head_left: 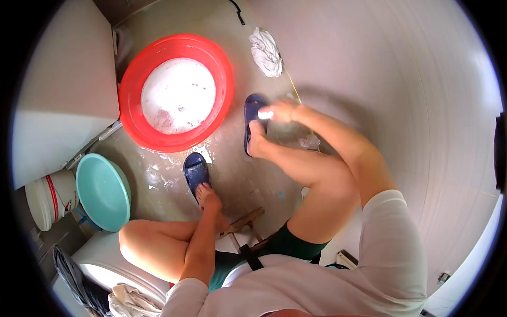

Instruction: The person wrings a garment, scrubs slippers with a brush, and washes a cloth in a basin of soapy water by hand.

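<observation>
My right hand is blurred by motion above the dark slipper on the right. Its fingers are closed round a small, bright white object. Down by the other dark slipper, my left hand hangs at the end of the lowered arm, close to my foot; its finger pose is unclear. A large red basin holds white foam, beyond my feet. On the floor to the basin's right lies a crumpled white cloth.
At the left are a teal basin and a white bucket with a red stripe, below a large pale box-like surface. Wet patches mark the floor. A wooden stool part shows between my legs, and light cloth lies at the lower left.
</observation>
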Demonstrator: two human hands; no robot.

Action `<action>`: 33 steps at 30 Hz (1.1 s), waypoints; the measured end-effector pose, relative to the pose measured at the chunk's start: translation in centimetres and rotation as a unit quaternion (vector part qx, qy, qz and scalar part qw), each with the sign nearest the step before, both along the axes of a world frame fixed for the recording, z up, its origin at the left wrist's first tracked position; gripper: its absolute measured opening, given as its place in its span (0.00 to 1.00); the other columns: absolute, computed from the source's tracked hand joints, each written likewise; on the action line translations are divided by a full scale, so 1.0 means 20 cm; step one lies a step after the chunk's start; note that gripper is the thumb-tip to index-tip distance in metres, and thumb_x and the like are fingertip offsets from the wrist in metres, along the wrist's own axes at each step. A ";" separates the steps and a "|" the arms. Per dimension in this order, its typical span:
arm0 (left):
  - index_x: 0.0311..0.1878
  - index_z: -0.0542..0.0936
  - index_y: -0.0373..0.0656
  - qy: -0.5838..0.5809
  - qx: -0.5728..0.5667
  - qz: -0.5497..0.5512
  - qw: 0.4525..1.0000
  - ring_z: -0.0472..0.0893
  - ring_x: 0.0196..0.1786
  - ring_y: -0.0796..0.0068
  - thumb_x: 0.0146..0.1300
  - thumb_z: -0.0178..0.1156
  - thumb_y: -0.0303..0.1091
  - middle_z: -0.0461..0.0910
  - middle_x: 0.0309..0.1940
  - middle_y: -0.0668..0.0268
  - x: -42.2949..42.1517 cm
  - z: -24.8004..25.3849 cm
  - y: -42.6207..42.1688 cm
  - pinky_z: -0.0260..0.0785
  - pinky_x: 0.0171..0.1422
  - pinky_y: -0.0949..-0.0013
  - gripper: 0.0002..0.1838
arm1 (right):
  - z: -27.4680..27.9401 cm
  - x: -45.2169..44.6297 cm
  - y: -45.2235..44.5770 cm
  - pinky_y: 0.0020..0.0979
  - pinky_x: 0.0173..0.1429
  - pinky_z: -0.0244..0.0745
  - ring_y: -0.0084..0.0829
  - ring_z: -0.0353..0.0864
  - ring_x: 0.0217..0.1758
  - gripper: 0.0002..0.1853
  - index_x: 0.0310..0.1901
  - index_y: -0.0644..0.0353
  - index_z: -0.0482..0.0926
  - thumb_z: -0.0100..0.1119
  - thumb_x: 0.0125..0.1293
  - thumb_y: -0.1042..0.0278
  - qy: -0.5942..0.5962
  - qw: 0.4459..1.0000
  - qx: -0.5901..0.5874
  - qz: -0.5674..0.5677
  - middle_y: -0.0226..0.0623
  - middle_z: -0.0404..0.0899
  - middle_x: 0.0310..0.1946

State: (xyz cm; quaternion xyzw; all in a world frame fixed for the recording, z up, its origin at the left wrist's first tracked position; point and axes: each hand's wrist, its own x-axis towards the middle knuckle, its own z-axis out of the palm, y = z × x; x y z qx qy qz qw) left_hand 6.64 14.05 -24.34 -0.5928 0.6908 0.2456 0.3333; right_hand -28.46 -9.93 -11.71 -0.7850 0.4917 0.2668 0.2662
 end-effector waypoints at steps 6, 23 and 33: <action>0.48 0.77 0.36 0.254 0.001 0.130 0.959 0.78 0.49 0.48 0.57 0.57 0.32 0.78 0.44 0.45 -0.20 0.21 -0.39 0.70 0.54 0.56 0.16 | -0.22 0.02 0.11 0.43 0.49 0.71 0.48 0.78 0.46 0.28 0.67 0.42 0.59 0.50 0.64 0.68 -0.224 0.912 -0.127 -0.320 0.48 0.78 0.45; 0.72 0.49 0.41 0.242 -0.121 -0.202 0.941 0.45 0.75 0.55 0.59 0.54 0.41 0.43 0.74 0.59 -0.89 -0.12 -0.87 0.51 0.71 0.51 0.40 | -0.67 0.29 0.36 0.50 0.45 0.70 0.56 0.75 0.41 0.25 0.66 0.35 0.61 0.46 0.67 0.62 -0.123 0.785 -0.180 -0.580 0.53 0.73 0.38; 0.71 0.49 0.36 0.191 -0.083 -0.263 0.942 0.36 0.75 0.49 0.60 0.54 0.49 0.40 0.73 0.52 -0.93 -0.08 -0.89 0.41 0.75 0.59 0.43 | -0.64 0.19 0.53 0.47 0.44 0.70 0.53 0.75 0.38 0.26 0.67 0.32 0.59 0.46 0.68 0.64 -0.173 0.804 -0.172 -0.542 0.50 0.71 0.37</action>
